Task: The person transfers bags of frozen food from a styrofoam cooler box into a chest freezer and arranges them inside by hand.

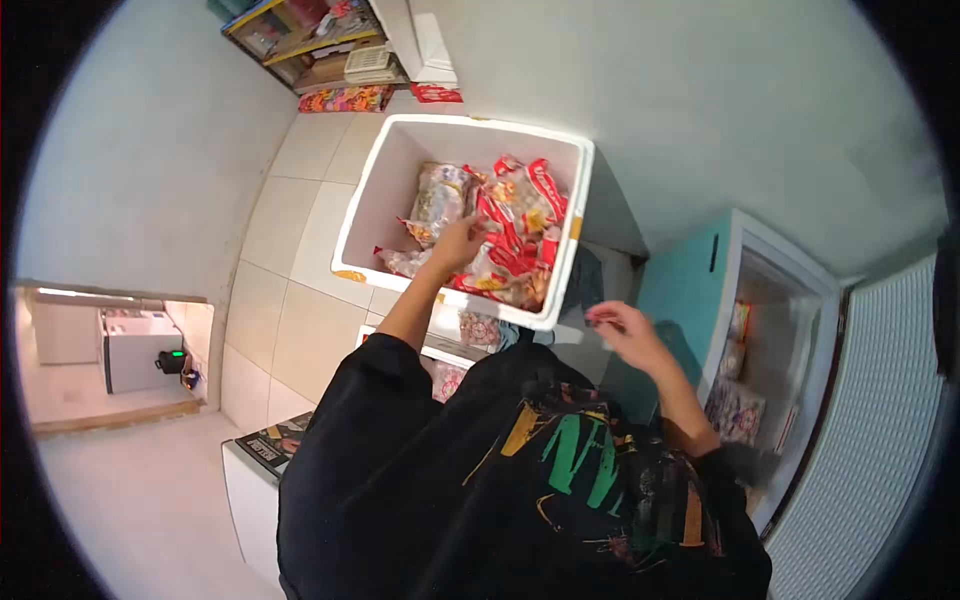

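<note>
A white foam box [362, 215] stands open in front of me, with red and clear plastic packets [515, 205] inside. My left hand [458, 243] reaches over the box's near side, its fingers among the packets; whether it grips one is hidden. A clear packet with pale contents [440, 200] lies just beyond it. Outside the box, at its near right corner, my right hand [622, 330] is in the air, fingers bent and thumb apart, with something small and pinkish at the fingertips that I cannot make out.
A teal cabinet with a glass front [685, 280] stands at the right, with packets behind the glass. Below the box is another white container holding packets [447, 378]. Shelves [320, 45] stand at the back left, and a white box [245, 490] is at the lower left.
</note>
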### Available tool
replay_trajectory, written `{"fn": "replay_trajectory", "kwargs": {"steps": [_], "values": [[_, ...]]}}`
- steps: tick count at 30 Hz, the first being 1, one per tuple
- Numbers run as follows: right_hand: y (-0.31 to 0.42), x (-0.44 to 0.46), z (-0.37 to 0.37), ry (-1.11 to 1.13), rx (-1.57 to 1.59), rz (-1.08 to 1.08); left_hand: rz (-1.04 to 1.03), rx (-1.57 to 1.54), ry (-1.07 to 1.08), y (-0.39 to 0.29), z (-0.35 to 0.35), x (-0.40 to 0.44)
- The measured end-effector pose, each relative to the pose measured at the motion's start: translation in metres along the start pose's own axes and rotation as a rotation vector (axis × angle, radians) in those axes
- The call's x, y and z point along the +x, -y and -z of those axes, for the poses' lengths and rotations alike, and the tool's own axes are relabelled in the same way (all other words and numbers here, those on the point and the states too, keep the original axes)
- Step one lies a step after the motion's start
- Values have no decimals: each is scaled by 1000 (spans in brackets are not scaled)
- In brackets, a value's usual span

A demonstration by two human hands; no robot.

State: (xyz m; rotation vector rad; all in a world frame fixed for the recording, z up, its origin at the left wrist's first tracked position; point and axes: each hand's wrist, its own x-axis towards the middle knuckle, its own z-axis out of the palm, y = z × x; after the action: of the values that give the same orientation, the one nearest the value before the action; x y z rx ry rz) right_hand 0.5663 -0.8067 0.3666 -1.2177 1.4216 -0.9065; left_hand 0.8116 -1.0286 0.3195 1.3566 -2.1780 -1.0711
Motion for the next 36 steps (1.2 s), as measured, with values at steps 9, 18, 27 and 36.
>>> {"fn": "replay_trajectory", "kwargs": {"steps": [9, 18, 27, 36], "values": [[-24, 209, -98, 284, -524, 133, -122, 762, 18, 195, -13, 92], [-80, 261, -131, 182, -796, 43, 571, 435, 113, 235, -9, 117], [-99, 259, -131, 21, -804, 161, 926, 81, 70, 292, -12, 152], [-108, 271, -135, 41, -802, 46, 928, -70, 135, 275, -12, 150]]}}
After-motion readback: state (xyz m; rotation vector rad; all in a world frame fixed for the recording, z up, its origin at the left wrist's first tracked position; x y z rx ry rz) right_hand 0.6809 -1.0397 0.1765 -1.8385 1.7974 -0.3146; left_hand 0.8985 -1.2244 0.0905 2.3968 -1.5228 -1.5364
